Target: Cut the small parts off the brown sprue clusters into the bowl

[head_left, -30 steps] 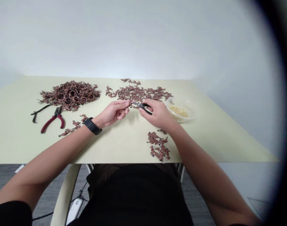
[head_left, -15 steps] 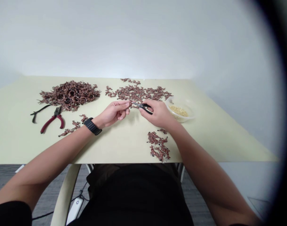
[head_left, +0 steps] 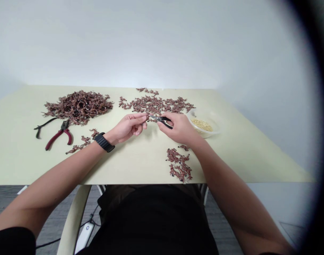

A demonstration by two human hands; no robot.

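My left hand (head_left: 131,126), with a dark watch (head_left: 104,142) on its wrist, pinches a small brown figurine (head_left: 148,118) between thumb and forefinger. Fingers partly cover the figurine, so its shape does not show fully. My right hand (head_left: 177,126) is wrapped round a pair of small pliers with black handles (head_left: 165,122). The jaws of the pliers point left and meet the figurine at my left fingertips. Just beyond both hands lies a loose spread of brown figurines (head_left: 153,103). Several more figurines (head_left: 179,164) lie near the table's front edge, beside my right forearm.
A large heap of brown figurines (head_left: 79,106) sits at the back left. Before it lie red-handled pliers (head_left: 61,135) and a black-handled tool (head_left: 45,124). A few figurines (head_left: 83,142) rest near my left wrist. Right of my right hand stands a clear bowl (head_left: 214,126) with small gold pieces.
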